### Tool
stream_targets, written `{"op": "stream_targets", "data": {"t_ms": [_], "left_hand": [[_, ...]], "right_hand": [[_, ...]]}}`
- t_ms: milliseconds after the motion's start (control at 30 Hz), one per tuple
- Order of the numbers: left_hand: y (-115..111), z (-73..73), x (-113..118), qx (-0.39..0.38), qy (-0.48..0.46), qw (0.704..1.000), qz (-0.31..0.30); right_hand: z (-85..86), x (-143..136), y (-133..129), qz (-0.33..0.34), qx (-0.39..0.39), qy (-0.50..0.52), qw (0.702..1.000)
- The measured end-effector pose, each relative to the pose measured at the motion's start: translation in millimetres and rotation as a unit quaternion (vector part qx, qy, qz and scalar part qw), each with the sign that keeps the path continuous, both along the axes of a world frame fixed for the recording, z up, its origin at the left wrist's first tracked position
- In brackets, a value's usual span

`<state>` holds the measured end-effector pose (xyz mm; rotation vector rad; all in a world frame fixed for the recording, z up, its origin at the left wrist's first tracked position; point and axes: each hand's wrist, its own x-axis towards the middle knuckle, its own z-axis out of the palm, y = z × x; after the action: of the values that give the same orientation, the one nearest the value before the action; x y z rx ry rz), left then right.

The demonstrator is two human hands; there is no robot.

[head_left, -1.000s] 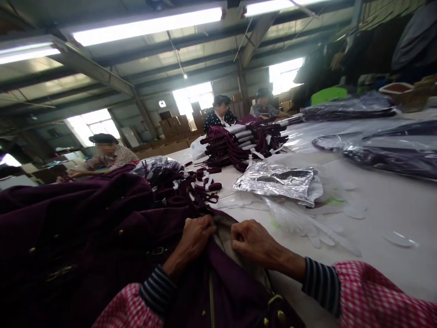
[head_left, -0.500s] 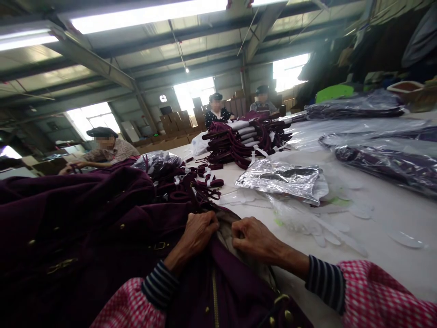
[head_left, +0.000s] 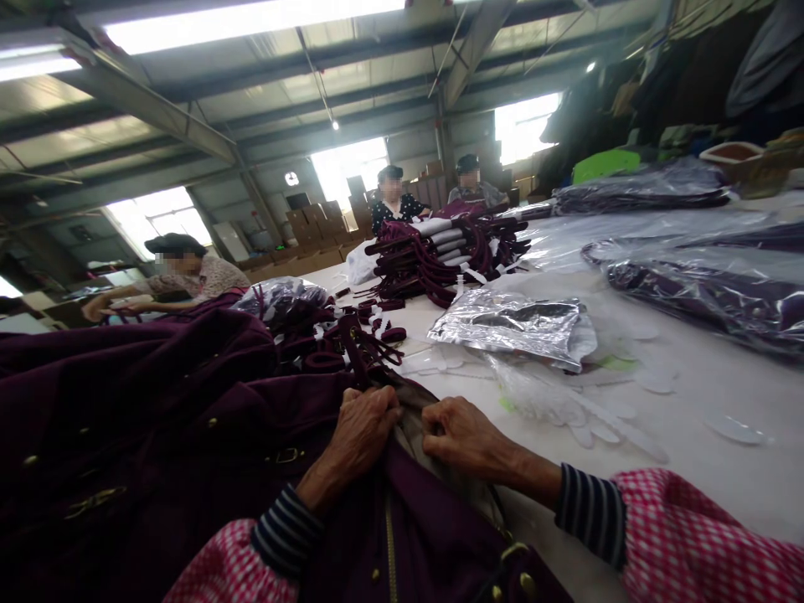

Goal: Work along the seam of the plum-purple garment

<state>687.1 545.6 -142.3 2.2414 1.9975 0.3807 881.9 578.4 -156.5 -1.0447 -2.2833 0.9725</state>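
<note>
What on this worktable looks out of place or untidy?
Clear plastic pieces lie scattered loose on the white table beside a crumpled silver bag. Both hands grip the purple garment.

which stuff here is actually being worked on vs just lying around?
In hand: left hand and right hand pinch the purple coat at its grey lining.

Lying about: silver foil bag, strap pile, bagged garments, clear plastic pieces.

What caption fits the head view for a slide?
Left hand and right hand pinch a dark purple garment on a white table.
</note>
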Motion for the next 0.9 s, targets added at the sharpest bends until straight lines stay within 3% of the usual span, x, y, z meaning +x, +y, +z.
{"op": "stream_targets", "data": {"t_ms": [500,667,900], "left_hand": [[0,0.4,1,-0.009,0.001,1.0,-0.017],[0,2.2,-2,-0.009,-0.024,0.999,-0.044],[-6,6.1,-1,-0.016,-0.06,0.996,-0.061]], "right_hand": [[-3.5,-3,6,0.025,-0.026,-0.002,0.999],[0.0,-7,14,0.059,-0.015,-0.015,0.998],[-5.2,-13,16,0.051,0.014,0.0,0.999]]}}
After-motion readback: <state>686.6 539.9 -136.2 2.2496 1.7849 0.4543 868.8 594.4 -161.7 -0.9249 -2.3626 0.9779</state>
